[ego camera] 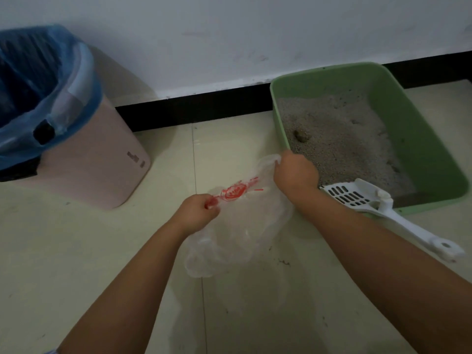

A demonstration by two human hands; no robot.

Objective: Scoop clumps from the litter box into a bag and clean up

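Green plastic litter box (431, 139) sits on the pale tiled floor (76, 251), up against the white wall (229, 34) with its black strip at the bottom. Grey, sandy litter (339, 129) fills the box. One dark clump (301, 135) lies in the litter near the left side of the box. A white plastic scoop with slots (357, 195) rests on the near corner of the box. Its slotted end sits over the litter, and its long handle sticks out over the rim and hangs above the floor.

Just left of the box, a thin clear plastic bag with red print (237, 221) is held up between two hands. The left hand (198, 209) is closed in a pinch on the bag's edge, right by the red print. The right hand (296, 173) is closed too, and it grips the other edge of the bag, close to the box's front left corner. The bag is pulled wide between them. The rest of it hangs down crumpled toward the floor. Both arms are bare.

Farther left, well apart from the box, stands a pink bin (102, 159). It has a blue plastic liner (51, 80) folded over its top. Small dark specks dot the floor near the bag.
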